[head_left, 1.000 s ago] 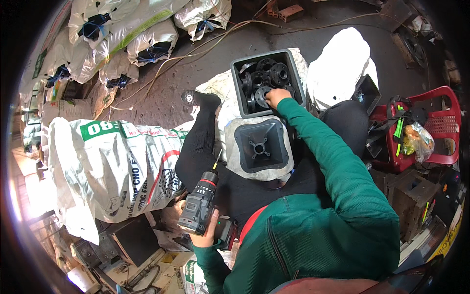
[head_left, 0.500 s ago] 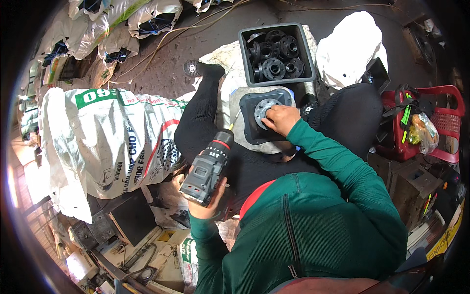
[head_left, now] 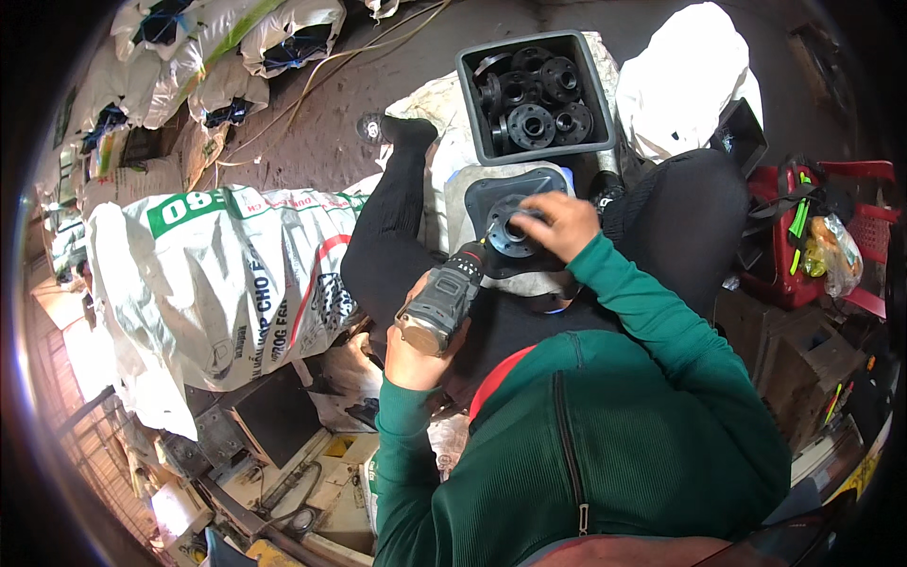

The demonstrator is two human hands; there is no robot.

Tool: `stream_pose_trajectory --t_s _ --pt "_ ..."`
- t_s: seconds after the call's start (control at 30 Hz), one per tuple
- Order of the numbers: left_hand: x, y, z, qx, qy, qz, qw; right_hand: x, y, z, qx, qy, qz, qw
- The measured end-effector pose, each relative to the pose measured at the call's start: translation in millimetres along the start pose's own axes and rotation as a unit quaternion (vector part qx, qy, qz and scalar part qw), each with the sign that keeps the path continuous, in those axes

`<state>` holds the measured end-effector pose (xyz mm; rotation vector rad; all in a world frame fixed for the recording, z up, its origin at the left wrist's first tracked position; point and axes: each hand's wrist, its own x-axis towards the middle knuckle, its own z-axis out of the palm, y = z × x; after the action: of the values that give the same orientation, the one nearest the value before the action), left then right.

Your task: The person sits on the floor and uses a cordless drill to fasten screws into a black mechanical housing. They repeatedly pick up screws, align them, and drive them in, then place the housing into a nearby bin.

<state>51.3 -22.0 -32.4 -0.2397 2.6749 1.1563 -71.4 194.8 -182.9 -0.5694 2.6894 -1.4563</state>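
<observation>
My left hand (head_left: 416, 359) is wrapped round a grey and black cordless drill (head_left: 446, 295). The drill's thin bit meets or comes very near the rim of a dark round metal flange (head_left: 511, 246) with holes around it. That flange lies over a dark square tray or bin (head_left: 539, 181) between my legs. Over the flange's raised hub is my right hand (head_left: 567, 225), thumb and fingers apart; whether they touch it I cannot tell. Part of the flange's far edge is blurred or hidden by these fingers.
Beyond stands a grey bin (head_left: 605, 104) full of similar black flanges. A large white printed sack (head_left: 217, 283) bulges at left. White bags (head_left: 685, 80) and a red plastic chair (head_left: 784, 255) with a bag on it are at right. A hose (head_left: 326, 71) crosses the floor.
The drill has moved right and away from me, its tip now at the flange's rim. My right hand has loosened from its pinch on the hub, fingers spreading. The flange has shifted slightly nearer.
</observation>
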Motion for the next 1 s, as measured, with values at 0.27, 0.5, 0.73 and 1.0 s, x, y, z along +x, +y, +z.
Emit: stream_pose_trajectory --t_s 0.27,0.5,0.73,1.0 --pt "27.3 7.5 2.6 0.008 -0.019 -0.039 0.999 9.1 46.7 9.8 0.095 -0.175 0.282 0.939" --pt "37.3 13.8 -6.9 -0.012 -0.050 0.004 0.999 3.8 42.2 6.0 0.287 -0.172 0.243 0.910" --pt "50.7 18.5 -24.2 0.047 -0.110 -0.104 0.987 0.0 18.9 4.6 0.282 -0.130 0.229 0.922" --pt "61.4 7.7 -16.6 -0.011 -0.101 -0.140 0.985 3.9 29.6 10.6 0.261 -0.143 0.258 0.919"
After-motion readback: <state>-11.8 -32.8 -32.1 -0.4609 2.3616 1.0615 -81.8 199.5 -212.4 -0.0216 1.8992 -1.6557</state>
